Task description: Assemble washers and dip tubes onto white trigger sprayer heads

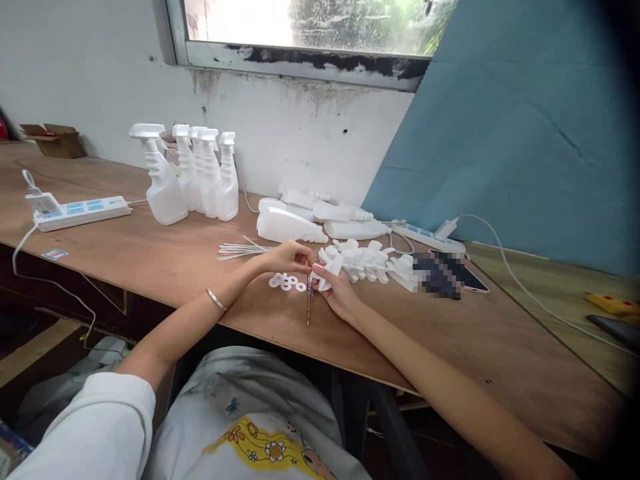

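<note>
My right hand (341, 293) is closed round a white spray trigger head (327, 270), tilted above the table. From the other side my left hand (293, 256) reaches to it with thumb and fingertips pinched together. Whatever sits in that pinch is too small or hidden to make out. Below the hands lies a thin screwdriver (309, 308). Several flat white washers (287, 283) are scattered just left of it. Behind my left hand rest thin white dip tubes (235, 251). More trigger heads (367, 257) are heaped beyond my right hand.
Finished-looking spray bottles (167, 190) stand upright at the back left. White bottles without heads (287, 223) lie along the wall. A power strip (85, 212) with a cable is at left, another (430, 235) at right. A phone (475, 277) lies right of the trigger heads.
</note>
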### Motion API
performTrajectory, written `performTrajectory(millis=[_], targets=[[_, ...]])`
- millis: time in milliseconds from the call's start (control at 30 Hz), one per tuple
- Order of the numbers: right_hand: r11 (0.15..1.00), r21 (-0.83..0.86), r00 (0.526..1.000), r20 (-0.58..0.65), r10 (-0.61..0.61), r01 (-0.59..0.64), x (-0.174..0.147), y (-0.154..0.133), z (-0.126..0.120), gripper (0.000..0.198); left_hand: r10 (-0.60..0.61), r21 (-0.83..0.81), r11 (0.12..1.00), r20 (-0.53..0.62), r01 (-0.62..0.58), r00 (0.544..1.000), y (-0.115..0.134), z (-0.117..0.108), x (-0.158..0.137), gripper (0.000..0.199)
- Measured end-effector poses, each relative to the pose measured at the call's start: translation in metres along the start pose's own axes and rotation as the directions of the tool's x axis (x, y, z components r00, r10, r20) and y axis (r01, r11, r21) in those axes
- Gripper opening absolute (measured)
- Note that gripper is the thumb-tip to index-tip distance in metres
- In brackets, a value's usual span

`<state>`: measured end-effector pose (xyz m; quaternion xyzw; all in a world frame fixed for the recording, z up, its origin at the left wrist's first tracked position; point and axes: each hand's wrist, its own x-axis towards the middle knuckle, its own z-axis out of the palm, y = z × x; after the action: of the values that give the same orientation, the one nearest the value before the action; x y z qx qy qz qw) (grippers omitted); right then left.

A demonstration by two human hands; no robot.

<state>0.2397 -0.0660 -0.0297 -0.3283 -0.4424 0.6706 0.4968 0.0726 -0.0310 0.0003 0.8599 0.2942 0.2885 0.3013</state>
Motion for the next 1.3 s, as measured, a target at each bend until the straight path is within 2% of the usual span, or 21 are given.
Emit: performTrajectory(millis=[167,300,500,667,967,1300], targets=[[1.000,-0.010,1.000,0.016,0.006,-0.005,-0.002,-0.001,0.001,0.027,0.011,-0.052,0.999,-0.066,-0.015,0.998,0.001,-0.001,0.000,0.016],[1.000,-0.011,1.000,0.025,0.015,-0.015,-0.002,0.000,0.001,0.027,0.010,-0.149,0.989,-0.051,-0.017,0.999,0.002,0.000,-0.001,0.014],[1.000,-0.005,1.000,0.014,0.008,-0.008,-0.001,0.001,0.000,0.026,-0.053,-0.265,0.963,-0.011,0.048,0.999,0.004,-0.001,-0.003,0.014],[1.000,0.002,1.000,0.019,0.007,-0.007,0.000,0.001,0.000,0.026,-0.060,-0.352,0.934,0.035,0.069,0.998,0.004,-0.002,-0.003,0.014],[1.000,-0.012,0.999,0.030,0.015,-0.014,-0.002,0.001,0.001,0.025,-0.093,-0.345,0.930,0.103,0.124,0.990,0.008,-0.008,-0.006,0.015],[1.000,-0.014,0.999,0.041,0.019,-0.018,-0.001,0.003,0.001,0.027,-0.096,-0.324,0.937,0.129,0.133,0.987,0.016,-0.012,-0.007,0.018]])
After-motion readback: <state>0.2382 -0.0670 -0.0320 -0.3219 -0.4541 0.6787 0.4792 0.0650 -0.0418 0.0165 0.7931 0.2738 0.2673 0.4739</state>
